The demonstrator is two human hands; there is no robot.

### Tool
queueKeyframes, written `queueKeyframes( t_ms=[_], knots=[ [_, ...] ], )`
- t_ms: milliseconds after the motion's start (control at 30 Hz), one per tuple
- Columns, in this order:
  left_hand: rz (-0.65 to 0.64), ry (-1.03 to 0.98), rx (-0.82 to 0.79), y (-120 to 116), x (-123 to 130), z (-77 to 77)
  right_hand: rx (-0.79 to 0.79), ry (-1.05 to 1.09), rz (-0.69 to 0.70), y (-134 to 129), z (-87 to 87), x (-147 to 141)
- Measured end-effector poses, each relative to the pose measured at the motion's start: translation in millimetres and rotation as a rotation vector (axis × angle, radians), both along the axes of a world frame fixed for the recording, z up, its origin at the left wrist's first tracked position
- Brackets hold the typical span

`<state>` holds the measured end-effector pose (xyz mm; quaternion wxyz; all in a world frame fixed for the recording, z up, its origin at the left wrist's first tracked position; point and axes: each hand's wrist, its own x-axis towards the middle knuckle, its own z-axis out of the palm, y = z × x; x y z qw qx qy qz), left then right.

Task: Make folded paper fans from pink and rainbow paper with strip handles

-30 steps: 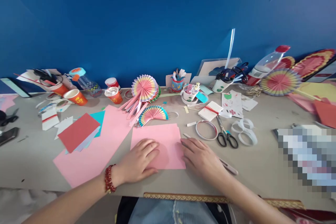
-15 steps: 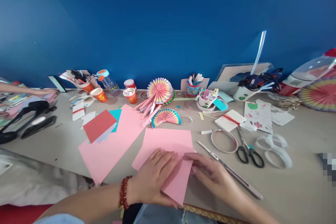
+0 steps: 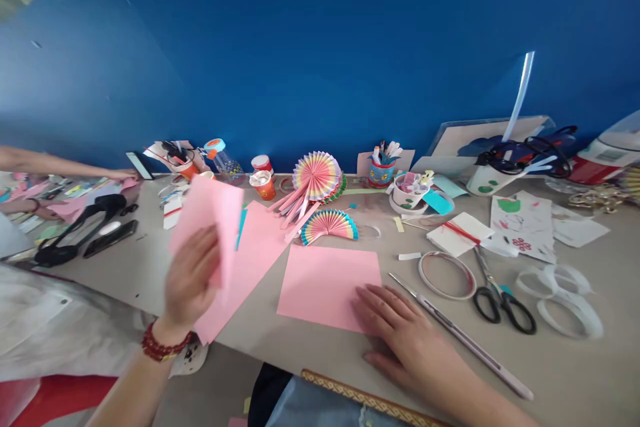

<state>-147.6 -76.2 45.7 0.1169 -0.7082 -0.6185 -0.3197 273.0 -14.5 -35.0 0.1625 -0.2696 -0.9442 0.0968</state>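
Note:
Raised over the left part of the table, my left hand (image 3: 193, 277) grips a folded pink sheet of paper (image 3: 207, 213), which is blurred by motion. My right hand (image 3: 395, 323) lies with fingers stretched on the right edge of a flat pink rectangle of paper (image 3: 320, 283). Beneath the lifted sheet, a larger pink sheet (image 3: 263, 233) rests on the table. A craft knife (image 3: 465, 337) lies just right of my right hand. Past it are a roll of tape (image 3: 423, 280) and black-handled scissors (image 3: 505, 297).
Pleated paper fans (image 3: 330, 225) stand at the back middle, beside an orange paper cup (image 3: 263, 185). A white cup (image 3: 490, 177) with tools is at back right. Clear tape rolls (image 3: 570, 310) lie far right. At far left, another person's arm (image 3: 65, 163) reaches over papers near a phone (image 3: 111, 239).
My left hand has lifted a pink sheet and carried it up and left. My right hand now lies flat on the remaining pink rectangle. The view has shifted slightly left.

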Motion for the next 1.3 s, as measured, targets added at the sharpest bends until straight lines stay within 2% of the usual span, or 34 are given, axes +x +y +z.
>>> queueKeyframes(
  t_ms=[133, 233, 300, 400, 433, 500, 533, 633, 733, 900, 967, 1067, 1100, 1167, 1233, 1300],
  knots=[
    [-0.124, 0.195, -0.329, -0.1, 22.0, -46.4, 0.104, -0.006, -0.005, 1.6, -8.5, -0.9],
    [-0.111, 0.229, -0.475, -3.6, 32.7, -67.3, 0.141, 0.001, 0.019, 3.7, -7.9, 0.5],
    [-0.124, 0.239, -0.545, -1.1, 27.5, -68.4, 0.163, -0.009, 0.038, 5.4, -6.0, 1.4],
    [-0.217, 0.206, -0.634, 14.0, -3.7, -60.3, 0.188, -0.028, 0.041, 7.0, -4.2, 2.0],
    [-0.157, 0.156, -0.627, 20.7, -19.4, -57.5, 0.194, -0.032, 0.037, 7.2, -4.2, 2.0],
    [0.107, 0.109, -0.579, 33.4, -54.0, -54.3, 0.202, -0.037, 0.038, 7.2, -4.8, 1.9],
    [0.21, 0.126, -0.615, 38.2, -70.7, -54.0, 0.204, -0.039, 0.041, 7.1, -5.2, 1.9],
    [0.273, 0.12, -0.662, 44.0, -107.5, -57.2, 0.195, -0.035, 0.046, 6.9, -5.4, 1.9],
    [0.276, 0.11, -0.664, 40.3, -118.1, -64.7, 0.174, -0.024, 0.039, 7.1, -3.8, 2.2],
    [0.202, 0.072, -0.659, 37.3, -104.5, -74.8, 0.154, -0.015, 0.039, 7.9, -2.2, 2.7],
    [0.127, 0.067, -0.652, 38.1, -97.5, -71.6, 0.129, -0.012, 0.041, 8.0, -2.4, 2.9],
    [0.09, 0.08, -0.555, 34.2, -82.1, -59.4, 0.096, -0.002, 0.028, 7.8, -2.3, 3.0],
    [0.092, 0.097, -0.503, 30.9, -73.8, -55.3, 0.095, 0.0, 0.026, 7.6, -2.1, 3.0],
    [-0.033, 0.133, -0.524, 22.2, -51.6, -50.5, 0.099, -0.007, 0.032, 7.1, -1.5, 3.1],
    [-0.158, 0.194, -0.585, 13.5, -24.1, -52.7, 0.104, -0.024, 0.04, 6.7, -1.4, 3.4],
    [-0.211, 0.242, -0.607, 8.1, 2.9, -60.5, 0.107, -0.04, 0.032, 6.6, -2.1, 4.2]
  ],
)
